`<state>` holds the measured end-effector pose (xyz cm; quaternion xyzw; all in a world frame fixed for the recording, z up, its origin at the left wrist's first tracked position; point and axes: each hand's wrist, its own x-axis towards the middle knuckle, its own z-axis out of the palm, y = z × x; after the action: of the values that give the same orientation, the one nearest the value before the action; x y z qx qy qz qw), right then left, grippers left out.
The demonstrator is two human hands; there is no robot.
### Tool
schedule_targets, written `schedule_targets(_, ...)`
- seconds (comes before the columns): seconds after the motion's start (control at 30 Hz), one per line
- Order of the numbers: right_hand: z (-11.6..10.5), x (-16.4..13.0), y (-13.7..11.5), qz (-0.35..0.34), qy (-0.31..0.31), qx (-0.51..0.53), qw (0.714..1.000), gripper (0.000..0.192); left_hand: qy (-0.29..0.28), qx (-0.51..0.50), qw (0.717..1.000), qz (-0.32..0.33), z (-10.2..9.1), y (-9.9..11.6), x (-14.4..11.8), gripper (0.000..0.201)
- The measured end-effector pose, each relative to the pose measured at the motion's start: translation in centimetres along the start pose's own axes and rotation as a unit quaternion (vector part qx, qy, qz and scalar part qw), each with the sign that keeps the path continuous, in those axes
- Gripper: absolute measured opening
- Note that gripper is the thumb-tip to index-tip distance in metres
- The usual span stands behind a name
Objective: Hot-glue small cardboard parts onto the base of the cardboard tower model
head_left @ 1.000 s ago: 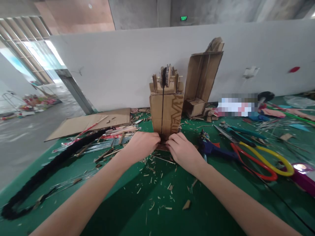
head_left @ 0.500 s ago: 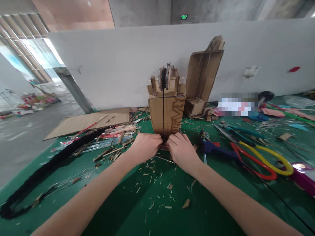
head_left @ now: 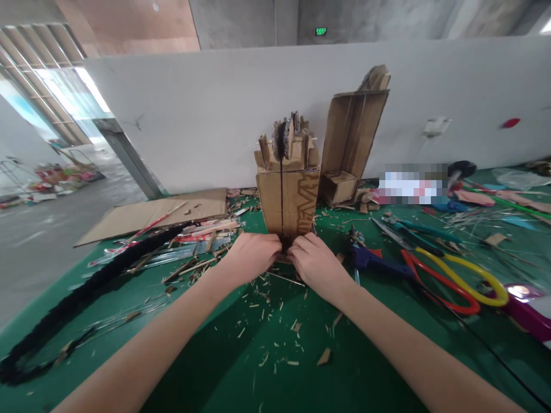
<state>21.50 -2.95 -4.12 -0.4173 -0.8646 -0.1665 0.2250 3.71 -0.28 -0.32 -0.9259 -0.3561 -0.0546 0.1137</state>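
A tall cardboard box (head_left: 269,198) stands upright on the green table, with ragged-edged cardboard discs (head_left: 289,137) on a thin wooden stick at its top. From the discs a black cord (head_left: 282,192) runs down the box's front. At the cord's lower end, my left hand (head_left: 255,252) and my right hand (head_left: 316,261) nearly meet against the foot of the box. Both have curled, closed fingers. Their fingertips are hidden, so I cannot tell whether they pinch the cord or the cardboard edge.
Behind stands an open cardboard frame (head_left: 357,132) by the white partition (head_left: 206,115). On the right lie a blue glue gun (head_left: 383,261), scissors with red and yellow handles (head_left: 465,272) and teal-handled pliers (head_left: 434,230). Leftward are a fuzzy black strip (head_left: 99,287), sticks, scraps and flat cardboard (head_left: 150,215).
The view has shifted slightly, so the box sits a little further left. The discs show at a slightly different angle. Both hands keep their place at the foot of the box.
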Motion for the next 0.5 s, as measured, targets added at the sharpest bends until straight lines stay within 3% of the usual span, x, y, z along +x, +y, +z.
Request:
schedule_targets(0.2, -1.4, 0.2, 0.1, -0.042, 0.021, 0.001, 0.999, 0.022, 0.0, -0.032, 0.999, 0.012, -0.3, -0.7, -0.1, 0.022)
schedule_targets(0.5, -0.9, -0.2, 0.4, -0.021, 0.007, -0.025, 0.999, 0.02, 0.018, 0.005, 1.0, 0.021, -0.4, -0.1, 0.0, 0.019)
